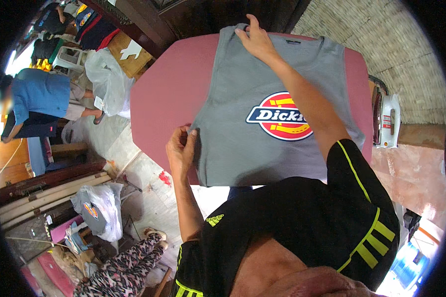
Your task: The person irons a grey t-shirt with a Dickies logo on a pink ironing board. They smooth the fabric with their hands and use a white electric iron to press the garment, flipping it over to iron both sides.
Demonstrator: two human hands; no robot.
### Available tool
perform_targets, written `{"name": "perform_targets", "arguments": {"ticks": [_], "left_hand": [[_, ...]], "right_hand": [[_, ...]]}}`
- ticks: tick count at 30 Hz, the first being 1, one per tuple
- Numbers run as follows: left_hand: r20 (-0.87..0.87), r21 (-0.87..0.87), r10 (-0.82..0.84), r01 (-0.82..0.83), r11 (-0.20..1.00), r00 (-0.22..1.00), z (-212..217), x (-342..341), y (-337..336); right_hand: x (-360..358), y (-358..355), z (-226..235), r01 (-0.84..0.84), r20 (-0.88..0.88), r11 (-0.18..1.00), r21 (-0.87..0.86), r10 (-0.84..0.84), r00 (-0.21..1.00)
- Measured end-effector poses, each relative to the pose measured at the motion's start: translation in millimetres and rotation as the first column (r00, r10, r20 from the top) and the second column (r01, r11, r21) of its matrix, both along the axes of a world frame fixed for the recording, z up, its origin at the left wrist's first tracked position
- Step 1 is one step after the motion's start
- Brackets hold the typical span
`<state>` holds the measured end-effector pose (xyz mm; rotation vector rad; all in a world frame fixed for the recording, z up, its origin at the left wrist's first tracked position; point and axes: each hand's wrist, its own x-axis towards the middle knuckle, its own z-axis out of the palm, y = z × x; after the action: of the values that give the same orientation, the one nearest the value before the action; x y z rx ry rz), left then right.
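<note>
A grey sleeveless shirt (228, 143) with a red, yellow and dark blue printed emblem lies spread on a maroon padded board (168, 84). At the shirt's left side edge, my left hand (182, 148) is closed, pinching the fabric between thumb and fingers. My right arm reaches across the shirt and covers part of the emblem. Beside the upper left shoulder strap, my right hand (257, 43) touches the cloth with thumb and finger apart. The neckline, with a small dark label, shows to the right of that hand.
A white iron (389, 121) stands off the board's right side. A person in a blue shirt (42, 94) bends at the far left near a clear plastic bag (106, 74). Someone in camouflage trousers (129, 262) is at lower left, near a bagged grey garment (96, 218).
</note>
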<state>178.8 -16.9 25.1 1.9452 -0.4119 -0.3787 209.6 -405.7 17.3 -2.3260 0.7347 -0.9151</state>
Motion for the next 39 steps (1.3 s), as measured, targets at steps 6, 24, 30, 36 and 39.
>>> {"name": "perform_targets", "arguments": {"ticks": [6,24,30,36,39], "left_hand": [[-0.060,-0.058,-0.057,0.054,0.997,0.997,-7.3,12.9,12.3],[0.038,0.094,-0.163,0.159,0.983,0.986,7.1,24.2,11.9],[0.080,0.039,-0.034,0.031,0.999,0.996,13.5,14.7,15.0],[0.444,0.377,-0.192,0.012,0.926,0.876,17.6,4.9,-0.4],[0.582,0.338,-0.219,0.012,0.941,0.783,28.1,-16.1,-27.0]], "right_hand": [[28.3,-58.6,9.8,-0.189,-0.153,0.939,0.287,0.240,0.959],[41.6,-28.8,-22.9,-0.323,-0.187,0.945,-0.054,0.308,0.933],[76.4,-9.2,-19.7,-0.273,-0.063,0.962,-0.020,0.272,0.960],[47.5,-4.5,6.6,-0.184,-0.119,0.921,-0.345,0.152,0.981],[-15.1,6.7,35.9,-0.191,-0.038,0.907,-0.375,0.191,0.981]]}}
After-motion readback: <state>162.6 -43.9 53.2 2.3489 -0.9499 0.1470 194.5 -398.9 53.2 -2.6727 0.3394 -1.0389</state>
